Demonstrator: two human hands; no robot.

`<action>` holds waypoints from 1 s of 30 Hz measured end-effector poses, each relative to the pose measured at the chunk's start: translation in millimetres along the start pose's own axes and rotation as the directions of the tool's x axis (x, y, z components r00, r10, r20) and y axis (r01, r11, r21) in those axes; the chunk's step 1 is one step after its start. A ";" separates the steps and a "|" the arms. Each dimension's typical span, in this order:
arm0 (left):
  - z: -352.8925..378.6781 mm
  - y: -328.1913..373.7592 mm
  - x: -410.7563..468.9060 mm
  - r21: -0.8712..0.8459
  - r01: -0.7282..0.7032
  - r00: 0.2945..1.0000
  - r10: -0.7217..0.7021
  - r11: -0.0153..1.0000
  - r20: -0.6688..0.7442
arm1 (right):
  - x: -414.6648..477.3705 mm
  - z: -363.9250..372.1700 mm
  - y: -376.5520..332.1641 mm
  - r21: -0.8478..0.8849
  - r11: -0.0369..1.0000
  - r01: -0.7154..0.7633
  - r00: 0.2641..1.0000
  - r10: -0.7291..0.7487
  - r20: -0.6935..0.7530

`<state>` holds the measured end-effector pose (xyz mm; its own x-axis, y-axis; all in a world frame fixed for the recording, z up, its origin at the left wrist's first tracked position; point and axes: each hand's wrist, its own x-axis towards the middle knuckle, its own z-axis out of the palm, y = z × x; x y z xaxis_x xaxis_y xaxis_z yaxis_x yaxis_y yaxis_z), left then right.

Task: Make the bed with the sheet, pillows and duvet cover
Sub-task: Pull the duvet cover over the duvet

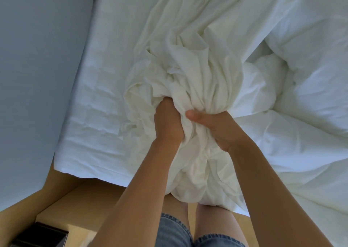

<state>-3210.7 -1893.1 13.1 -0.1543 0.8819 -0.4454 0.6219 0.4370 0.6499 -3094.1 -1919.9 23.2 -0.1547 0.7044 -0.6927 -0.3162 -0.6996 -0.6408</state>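
A bunched white duvet cover (pixel 190 73) lies gathered in the middle of the bed, trailing from the far side down over the near edge. My left hand (pixel 166 122) grips a handful of its folds, fingers buried in the cloth. My right hand (pixel 212 128) holds the bunch from the right, thumb across the top. The mattress wears a wrinkled white sheet (pixel 98 88), bare on the left. A puffy white duvet (pixel 301 99) is heaped over the right half of the bed. No pillows are in view.
A pale wall (pixel 37 58) runs along the bed's left side. Wooden floor (pixel 84 195) shows below the bed's near edge, with a dark box (pixel 39 235) at the bottom left. My legs in denim shorts stand against the bed.
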 end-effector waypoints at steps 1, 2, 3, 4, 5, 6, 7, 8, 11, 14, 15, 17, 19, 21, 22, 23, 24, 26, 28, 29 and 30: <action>-0.9 1.1 -1.5 -0.064 0.004 1.000 -0.005 0.998 -0.007 | -0.3 1.6 -1.8 -0.025 1.000 -0.011 1.000 0.011 -0.020; -1.9 2.1 -3.4 -0.102 -0.006 1.000 0.004 0.995 -0.016 | -0.2 1.2 -2.1 -0.023 1.000 -0.021 0.999 0.020 -0.045; -2.6 2.6 -4.2 -0.109 -0.020 1.000 0.019 0.994 -0.015 | -0.2 0.4 -1.7 -0.007 0.999 -0.031 0.997 0.031 -0.067; -3.3 2.6 -4.3 -0.112 -0.029 1.000 0.028 0.993 -0.003 | 0.1 -1.1 0.0 0.013 0.999 -0.033 0.996 0.034 -0.082; -3.3 1.4 -3.6 -0.116 -0.025 1.000 0.026 0.993 0.006 | -0.2 -2.1 2.0 0.027 0.999 -0.028 0.995 0.031 -0.094; -3.7 -0.2 -3.1 -0.124 -0.016 1.000 0.019 0.992 0.024 | -0.2 -3.2 4.8 0.038 0.999 -0.021 0.995 0.024 -0.100; -4.4 -1.4 -2.3 -0.138 -0.003 0.999 0.010 0.990 0.046 | -0.4 -4.0 7.6 0.058 0.998 -0.014 0.995 0.020 -0.101; -6.0 -2.9 -0.5 -0.154 0.008 0.997 0.004 0.988 0.078 | -0.5 -5.3 10.4 0.093 0.996 -0.009 0.995 0.018 -0.097; -17.1 -4.2 9.2 -0.122 0.008 0.954 0.029 0.992 0.299 | -1.8 -8.7 12.9 0.192 0.981 -0.007 0.998 0.020 -0.065; -24.6 2.5 18.1 -0.007 -0.021 0.876 0.022 1.000 0.481 | -2.9 -7.5 11.1 0.233 0.972 0.010 0.995 0.013 -0.100; -24.5 5.3 18.9 0.034 -0.085 0.878 0.059 0.996 0.474 | -2.8 -5.0 9.4 0.250 0.968 0.022 0.990 0.015 -0.143; -25.4 10.6 16.4 0.086 -0.238 0.904 0.188 0.967 0.384 | -1.0 3.6 3.9 0.286 0.957 0.042 0.971 0.028 -0.237; -32.2 12.3 14.4 0.142 -0.335 0.917 0.287 0.932 0.276 | 2.8 17.1 -6.4 0.288 0.956 0.049 0.950 0.044 -0.310; -46.4 14.0 15.9 0.186 -0.374 0.922 0.342 0.909 0.181 | 5.3 35.2 -18.1 0.258 0.964 0.056 0.924 0.047 -0.378; -54.8 16.1 18.2 0.184 -0.382 0.922 0.359 0.906 0.146 | 5.0 44.7 -22.1 0.252 0.966 0.063 0.914 0.046 -0.404; -63.2 19.5 20.8 0.174 -0.379 0.924 0.363 0.909 0.120 | 2.7 52.8 -24.5 0.257 0.964 0.073 0.902 0.046 -0.429; -70.8 23.3 23.2 0.150 -0.362 0.931 0.351 0.920 0.099 | -1.7 58.2 -25.1 0.269 0.959 0.090 0.889 0.044 -0.455; -80.4 29.9 24.3 0.039 -0.291 0.955 0.287 0.956 0.078 | -15.1 58.8 -20.9 0.294 0.946 0.137 0.864 0.031 -0.502; -85.0 35.7 22.1 -0.105 -0.193 0.975 0.203 0.975 0.093 | -32.7 51.2 -13.6 0.293 0.941 0.168 0.842 0.017 -0.540; -87.4 38.6 20.4 -0.162 -0.148 0.982 0.165 0.976 0.096 | -41.4 45.6 -9.4 0.279 0.943 0.180 0.829 0.007 -0.559; -90.6 40.8 18.8 -0.204 -0.112 0.987 0.133 0.973 0.090 | -51.2 38.9 -5.2 0.263 0.947 0.186 0.815 0.001 -0.580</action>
<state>-3257.8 -1842.7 87.1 -0.0001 0.9126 -0.4088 0.4659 0.3618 0.8075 -3120.9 -1947.7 74.9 0.4161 0.5040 -0.7569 -0.5746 -0.4994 -0.6484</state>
